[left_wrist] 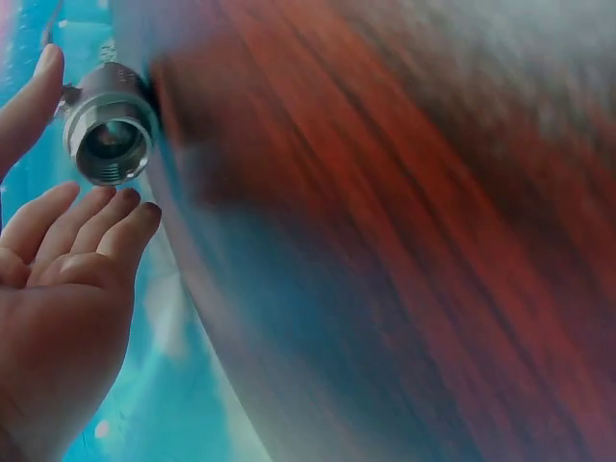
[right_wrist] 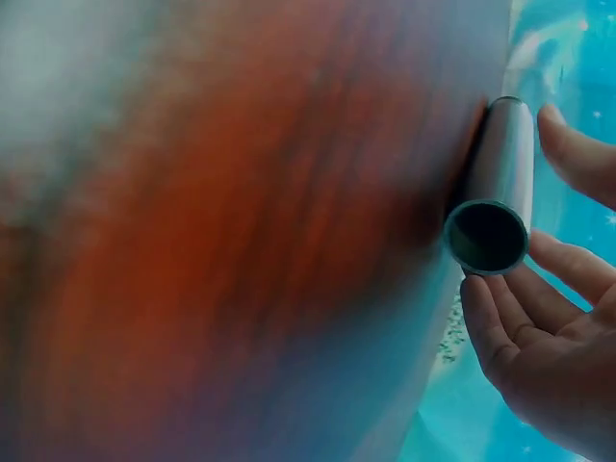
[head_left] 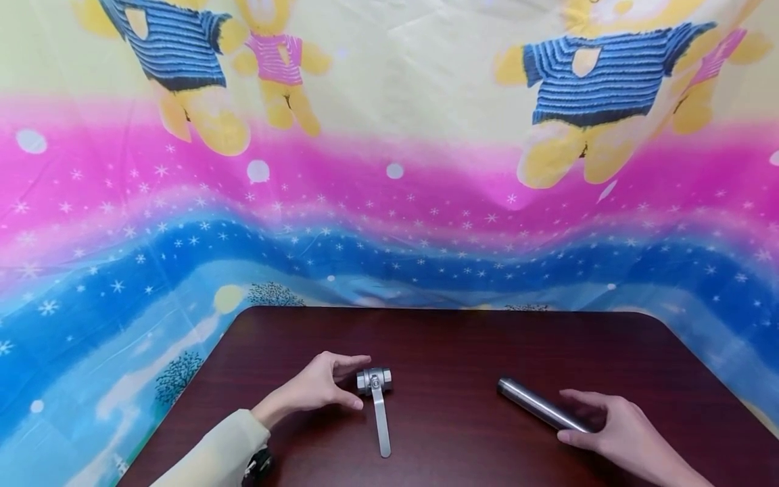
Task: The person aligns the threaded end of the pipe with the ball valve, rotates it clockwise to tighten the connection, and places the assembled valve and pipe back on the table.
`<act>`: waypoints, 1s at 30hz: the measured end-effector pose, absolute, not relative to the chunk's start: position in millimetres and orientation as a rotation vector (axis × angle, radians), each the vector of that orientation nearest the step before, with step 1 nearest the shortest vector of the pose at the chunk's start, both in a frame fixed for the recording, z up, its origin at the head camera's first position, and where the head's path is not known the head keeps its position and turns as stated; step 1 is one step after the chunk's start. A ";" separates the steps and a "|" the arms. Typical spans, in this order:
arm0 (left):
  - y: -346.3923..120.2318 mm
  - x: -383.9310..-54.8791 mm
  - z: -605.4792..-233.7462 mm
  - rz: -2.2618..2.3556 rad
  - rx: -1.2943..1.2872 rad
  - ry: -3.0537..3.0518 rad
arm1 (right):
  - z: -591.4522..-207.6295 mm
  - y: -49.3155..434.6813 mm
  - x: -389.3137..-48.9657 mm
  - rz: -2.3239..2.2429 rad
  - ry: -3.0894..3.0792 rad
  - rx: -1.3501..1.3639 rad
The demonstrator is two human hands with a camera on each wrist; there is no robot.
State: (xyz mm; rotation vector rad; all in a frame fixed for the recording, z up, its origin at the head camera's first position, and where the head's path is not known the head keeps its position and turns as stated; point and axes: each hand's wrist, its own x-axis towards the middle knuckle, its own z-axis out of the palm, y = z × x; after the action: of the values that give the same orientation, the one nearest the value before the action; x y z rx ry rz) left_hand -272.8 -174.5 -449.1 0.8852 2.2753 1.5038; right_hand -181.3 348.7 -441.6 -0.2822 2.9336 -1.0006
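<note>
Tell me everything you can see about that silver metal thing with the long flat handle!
The shiny silver metal valve rests on the dark reddish-brown, wood-look table. Its short, thick body runs sideways, with flat-sided ends. The left wrist view shows a round, hollow opening with screw threads inside. Its long, flat, silver metal handle sticks out crosswise, toward the person. The person's left hand is right beside it, thumb and fingers apart; I can't tell whether they touch it.

Dark table (head_left: 438, 345) before a printed cloth (head_left: 402, 101)
The table's far corners are rounded; on the cloth, bears (head_left: 544, 159) in striped sweaters (head_left: 627, 88) appear above pink and blue bands (head_left: 353, 182) dotted with snowflakes (head_left: 49, 308), small trees (head_left: 178, 377) beside the table.
</note>
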 end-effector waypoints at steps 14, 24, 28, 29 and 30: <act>-166.6 -275.7 -458.0 1.590 0.800 2.240 | -450.8 354.5 -182.8 -1.069 2.839 -0.214; -160.0 -274.4 -454.4 1.456 0.780 2.449 | -451.4 362.0 -184.8 -1.086 2.843 -0.089; -157.3 -274.3 -455.4 1.391 0.791 2.540 | -450.3 365.8 -186.0 -1.107 2.837 -0.072; -156.5 -274.3 -455.6 1.376 0.783 2.560 | -449.9 366.0 -186.3 -1.108 2.838 -0.068; -155.8 -274.5 -456.0 1.364 0.784 2.579 | -449.5 365.8 -186.7 -1.108 2.840 -0.062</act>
State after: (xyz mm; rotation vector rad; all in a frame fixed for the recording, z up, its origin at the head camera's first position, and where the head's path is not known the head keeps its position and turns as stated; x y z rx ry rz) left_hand -274.5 -155.8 -456.0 0.7844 2.5793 1.3644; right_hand -186.7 365.8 -449.5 -0.0619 2.8401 -1.1080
